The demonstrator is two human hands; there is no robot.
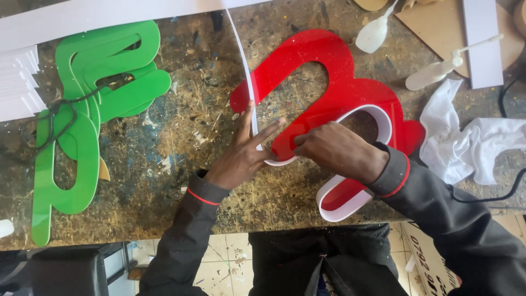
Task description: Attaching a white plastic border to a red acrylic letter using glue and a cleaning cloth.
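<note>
The red plastic shape lies flat on the counter. At its lower edge the left hand presses a white strip with fingers spread, and the right hand pinches that strip against the shape. Left of it lie 2 green shapes; right of it, a white cloth.

Both arms wear long dark grey sleeves of a soft, matt cloth, creased along the forearms. Each sleeve ends in a ribbed cuff edged with a thin red stripe: the left cuff shows the stripe as a short line across the wrist, the right cuff as a longer curved band. The left hand and the right hand are bare, with no gloves, rings or watch showing. Below the table's near edge, dark trousers with a seam down the middle fill the lap
</note>
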